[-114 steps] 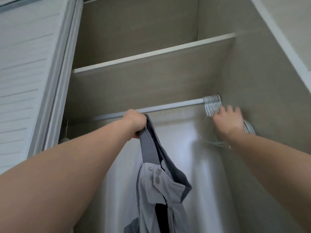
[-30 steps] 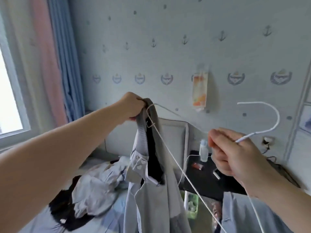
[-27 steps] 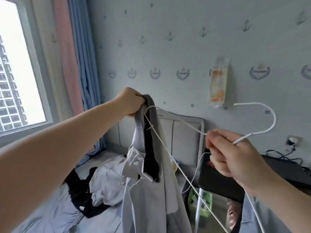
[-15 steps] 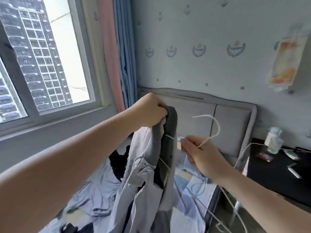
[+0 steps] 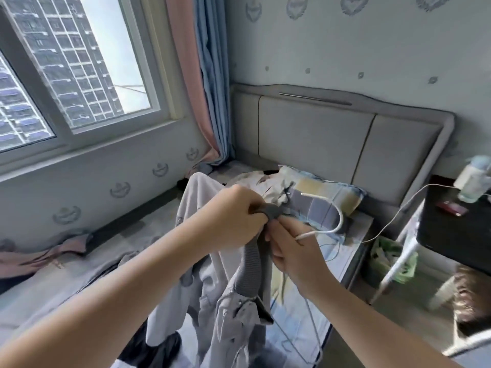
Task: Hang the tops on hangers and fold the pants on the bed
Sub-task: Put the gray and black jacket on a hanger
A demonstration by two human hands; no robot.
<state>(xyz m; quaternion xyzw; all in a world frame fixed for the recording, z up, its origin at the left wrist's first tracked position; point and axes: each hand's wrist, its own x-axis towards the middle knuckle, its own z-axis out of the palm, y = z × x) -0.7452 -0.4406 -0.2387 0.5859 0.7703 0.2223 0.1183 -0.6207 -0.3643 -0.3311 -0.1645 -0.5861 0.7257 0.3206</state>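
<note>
**Grey top (image 5: 239, 309) held up by the collar, hanger brought to its neck**

Head view. Gripped at the dark ribbed collar by the left hand (image 5: 231, 216), with fingers curled tight round the bunched cloth, apparently to lift the neck opening clear and let the rest drop straight. Hangs from that grip above the bed (image 5: 66, 261), with the lower part trailing toward the sheet. Met right at the collar by the right hand (image 5: 289, 251), with fingers closed on the stem of the white wire hanger (image 5: 341, 219) and the hook poking out to the right, clear of the fabric. Probably held this close in order to feed one wire shoulder in through the neck; hard to tell whether already inside. Judged early in the hanging step. More clothes (image 5: 255, 181) heaped beside the pillow (image 5: 350, 197), not yet dealt with.
</note>
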